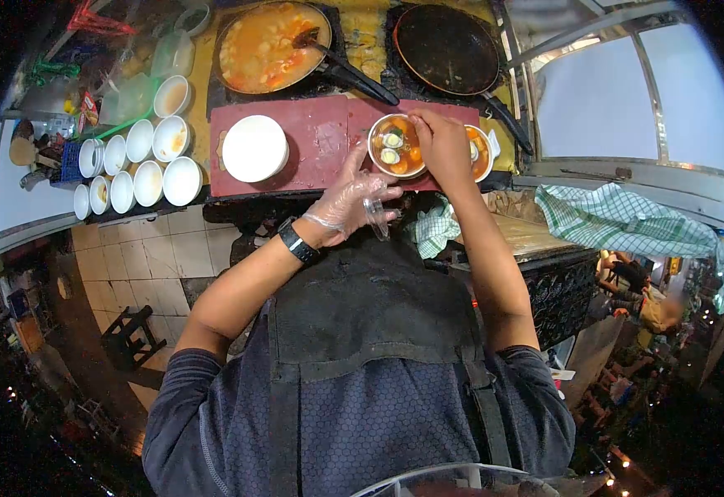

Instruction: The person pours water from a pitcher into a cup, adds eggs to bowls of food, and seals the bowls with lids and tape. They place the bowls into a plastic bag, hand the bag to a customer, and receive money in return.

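Observation:
A white bowl of orange-red soup with halved boiled eggs (395, 154) is at the right part of the red board. My right hand (443, 147), bare, is closed at the bowl's upper right rim, with its fingertips curled over the edge. My left hand (352, 199) wears a clear, loose plastic glove. Its thumb reaches up beside the bowl's left side, and its fingers spread just below the bowl, holding nothing. A second bowl of the same soup (482, 157) stands to the right, partly hidden behind my right hand.
White stacked bowls (254, 149) stand on the red board (316, 137). Behind are a pan of orange stew (254, 50) with a spatula (337, 62) and a dark pan (447, 50). Several white bowls (147, 183) sit left; a checked cloth (627, 219) hangs right.

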